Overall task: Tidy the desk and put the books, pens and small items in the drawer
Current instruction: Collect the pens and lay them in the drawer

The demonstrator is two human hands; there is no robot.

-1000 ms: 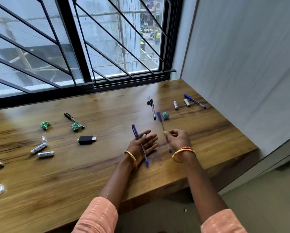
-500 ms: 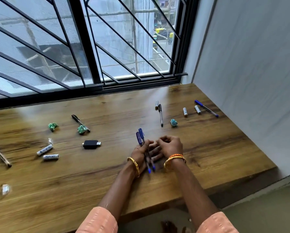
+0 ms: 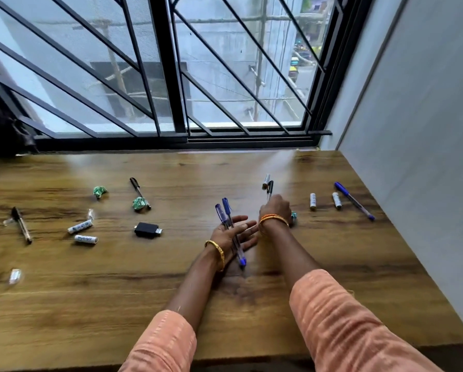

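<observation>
Wooden counter [image 3: 252, 312] runs below a barred window [image 3: 168, 76], with a pale wall on one side. Two blue pens [image 3: 231, 232] lie side by side across the palm of the left hand [image 3: 234, 234], which rests palm up on the counter with its fingers straight and relaxed. Just beyond that hand, the right hand [image 3: 274, 210] reaches to the lower end of a black pen [image 3: 270, 187]; its fingers are hidden behind the knuckles, so I cannot tell whether they grip it. A battery [image 3: 265, 181] lies touching that pen's far end, and a green paper ball [image 3: 294, 216] peeks out beside the right hand. Farther from the left hand towards the wall lie two batteries [image 3: 313, 201] and another blue pen [image 3: 354, 200]. On the left hand's other side sits a black USB adapter [image 3: 147, 230], with two more batteries [image 3: 80, 226] beyond it.
</observation>
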